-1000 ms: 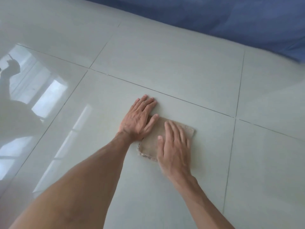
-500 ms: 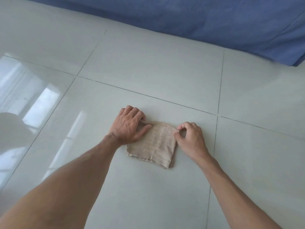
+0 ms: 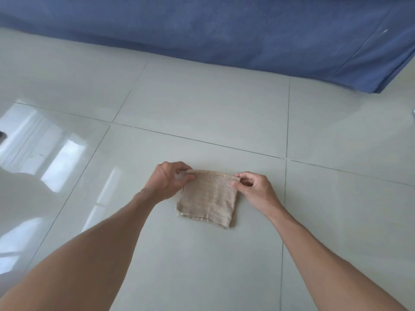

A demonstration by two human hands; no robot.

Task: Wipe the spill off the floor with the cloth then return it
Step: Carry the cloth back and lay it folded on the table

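both hands pinching the folded cloth's far corners

reached in from the bottom of the frame on two bare forearms, meeting at the centre. left hand (image 3: 167, 180) curled knuckles-up, thumb and fingertips closed narrowly on the far left corner of the cloth (image 3: 210, 198). right hand (image 3: 253, 187) likewise curled, thumb and forefinger nipped shut on the far right corner, remaining fingers tucked loosely under. wrists angled inward toward each other.

lay just below the middle of the frame: a tan, ribbed cloth folded into a rough square, several layers showing along its near edge, that edge flat on the floor (image 3: 202, 113). far edge gripped at both ends; cannot tell whether raised off the tile or touching it. nothing between the hands and the cloth.

ran across the top of the frame, well apart from the cloth: a blue fabric (image 3: 224, 30), its lower edge down on the floor and its corner ending at upper right.

spread everywhere else: pale grey glossy tiles with thin dark grout lines, bright window reflections at the left of the frame. no wet patch made out on the tiles near the cloth.
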